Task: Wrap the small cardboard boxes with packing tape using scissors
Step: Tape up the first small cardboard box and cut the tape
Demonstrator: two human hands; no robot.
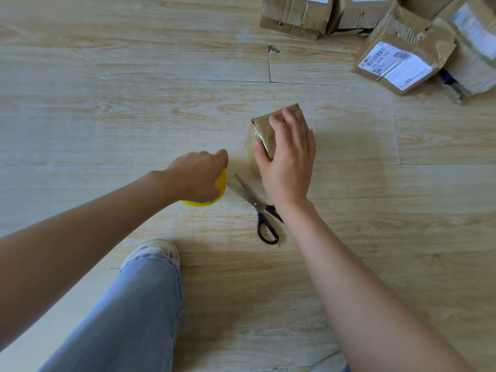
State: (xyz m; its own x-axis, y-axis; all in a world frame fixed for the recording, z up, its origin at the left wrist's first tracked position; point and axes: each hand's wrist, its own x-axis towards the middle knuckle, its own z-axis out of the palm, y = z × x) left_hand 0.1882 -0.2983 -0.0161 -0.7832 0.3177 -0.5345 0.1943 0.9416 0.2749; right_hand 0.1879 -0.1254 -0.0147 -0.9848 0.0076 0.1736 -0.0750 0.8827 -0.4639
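floor (107, 103): pale wood-look planks; I see them under and all round the left fingers (222, 154) and right fingers (288, 116), thin seams crossing.
chip (273, 49): dark nick at a plank joint, well beyond the right fingers.
jeans leg (134, 304): light blue denim, nearer me than the left fingers.
shoe (158, 249): pale worn toe at the hem, pointing toward the left fingers.

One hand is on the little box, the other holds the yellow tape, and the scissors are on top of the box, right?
No. In the head view the scissors lie on the floor beside the little box, not on it. The rest is right.
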